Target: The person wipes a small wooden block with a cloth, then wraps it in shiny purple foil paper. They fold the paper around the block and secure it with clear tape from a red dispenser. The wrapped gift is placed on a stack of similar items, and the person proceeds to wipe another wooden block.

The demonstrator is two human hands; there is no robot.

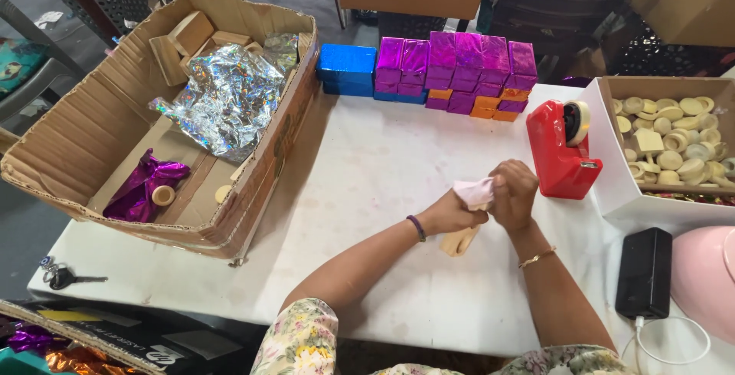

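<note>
The white worktop (367,183) spreads out under my arms, matte and faintly smudged. Far to the left of my left hand (452,212) sits the big corrugated cardboard box (76,137), flaps open, holding a crumpled sheet of holographic silver foil (230,99), plain wooden blocks (187,34) and a scrunched piece of purple foil (142,187). Ahead of both hands, a wall of stacked foil-wrapped blocks (459,72), magenta with blue ones at its left end and a few orange ones low down, shows crisp, glossy faces. To the right of my right hand (514,191) lies the open white tray of pale round wooden discs (674,149), and just beside that hand stands the smooth red plastic tape dispenser (560,149). Nearer me on the right lies a black rectangular power bank (645,271).

Both hands meet over the middle of the worktop. My left hand is clenched around a pale tan wooden piece (458,243), whose lower end pokes out below my fist, touching or nearly touching the worktop; I cannot tell which. My right hand pinches a soft pale pink scrap (475,189), paper or cloth, against the top of that piece. I judge this to be the wrapping or wiping stage. Going on calls for a steady grip with the left while the right fingers smooth the scrap tight.
</note>
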